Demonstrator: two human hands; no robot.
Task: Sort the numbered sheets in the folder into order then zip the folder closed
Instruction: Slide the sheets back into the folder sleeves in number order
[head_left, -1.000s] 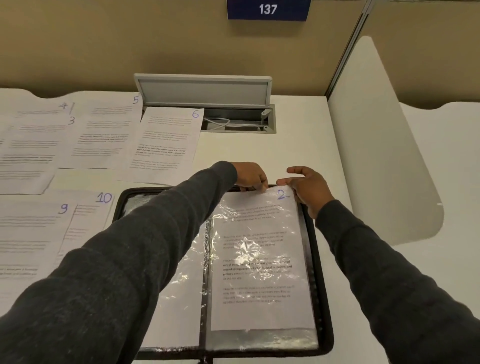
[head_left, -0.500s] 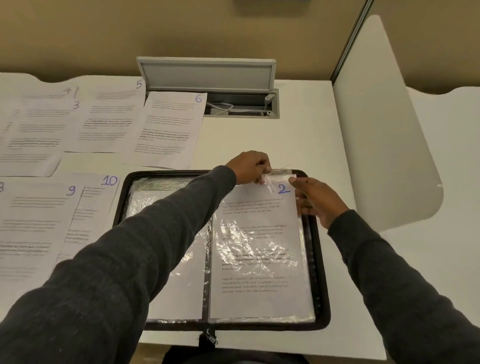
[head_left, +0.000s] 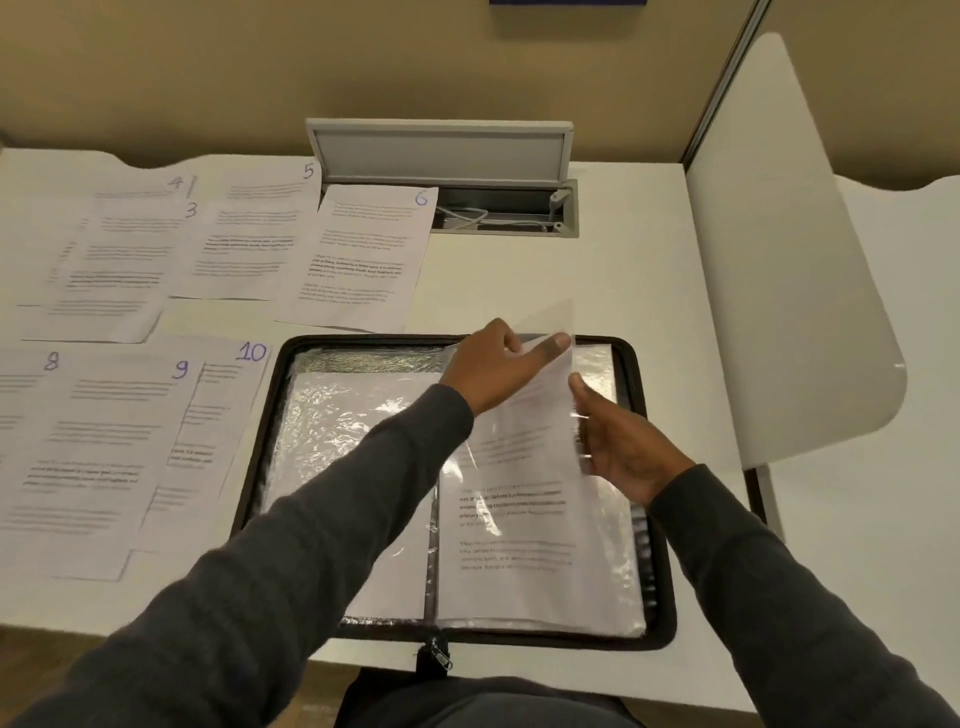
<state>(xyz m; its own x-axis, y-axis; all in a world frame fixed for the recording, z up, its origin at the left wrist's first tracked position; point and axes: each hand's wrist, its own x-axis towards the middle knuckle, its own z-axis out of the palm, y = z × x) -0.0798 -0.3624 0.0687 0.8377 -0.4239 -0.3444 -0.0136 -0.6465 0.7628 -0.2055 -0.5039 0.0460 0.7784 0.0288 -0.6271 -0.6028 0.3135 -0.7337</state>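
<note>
A black zip folder (head_left: 660, 613) lies open on the white desk, its clear plastic sleeves showing. My left hand (head_left: 493, 369) pinches the top edge of the right-hand sleeve (head_left: 519, 519), which holds a printed sheet, and lifts its upper corner off the page beneath. My right hand (head_left: 618, 447) holds the sleeve's right edge, fingers curled behind it. Loose numbered sheets lie on the desk to the left: sheet 6 (head_left: 363, 254), sheet 5 (head_left: 249, 244), sheet 3 (head_left: 109, 270), sheet 10 (head_left: 223, 415), sheet 9 (head_left: 98, 457). The zip pull (head_left: 439, 657) hangs at the folder's near edge.
A grey cable hatch (head_left: 441, 150) stands open at the back of the desk, with cables in its recess. A white curved divider panel (head_left: 779, 260) rises at the right. Bare desk (head_left: 545, 275) lies between the hatch and the folder.
The sleeve with the sheet marked 2 lay flat on the folder; now both hands have raised its top right part, and the number is hidden. The right hand slid lower along its edge.
</note>
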